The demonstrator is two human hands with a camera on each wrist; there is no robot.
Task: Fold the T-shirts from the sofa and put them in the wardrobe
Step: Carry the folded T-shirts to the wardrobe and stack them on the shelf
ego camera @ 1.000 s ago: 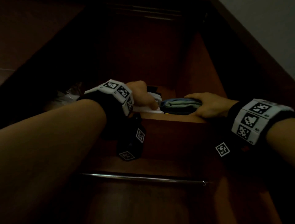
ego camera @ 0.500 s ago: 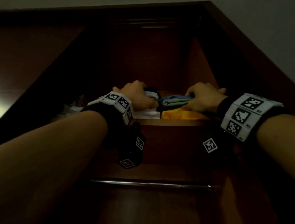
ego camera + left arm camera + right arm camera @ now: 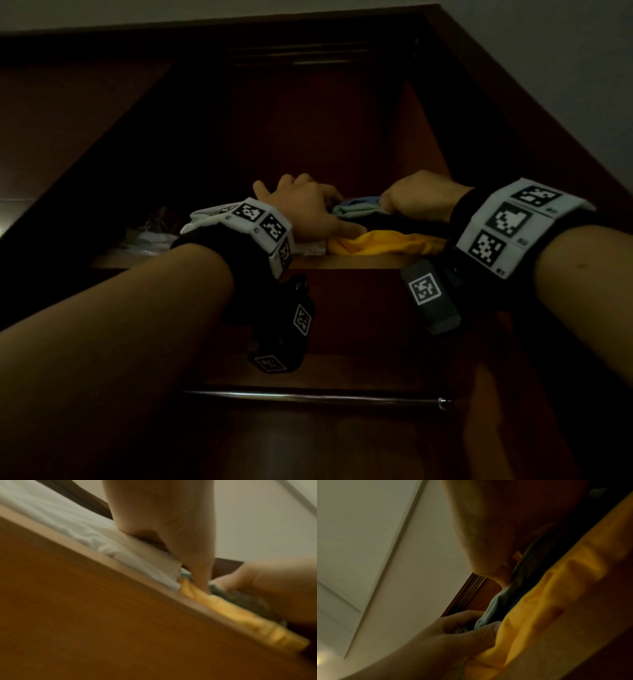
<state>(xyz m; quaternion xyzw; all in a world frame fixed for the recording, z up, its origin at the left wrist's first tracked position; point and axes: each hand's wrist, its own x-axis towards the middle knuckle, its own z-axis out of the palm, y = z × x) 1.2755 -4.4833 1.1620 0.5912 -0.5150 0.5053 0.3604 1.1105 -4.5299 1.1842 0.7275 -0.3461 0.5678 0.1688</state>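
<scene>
Near the centre of the head view, your left hand (image 3: 305,209) lies on the stack of folded T-shirts (image 3: 359,219) on the wardrobe shelf (image 3: 342,262), fingers loosely bent and thumb stretched out onto the yellow T-shirt (image 3: 380,241) at the bottom of the stack. Just right of it, your right hand (image 3: 419,200) has its fingers curled round the pale blue T-shirt (image 3: 356,207) on top. A white garment (image 3: 77,534) lies at the left of the shelf, beside the stack, and the hanging rail (image 3: 308,395) crosses the lower frame.
</scene>
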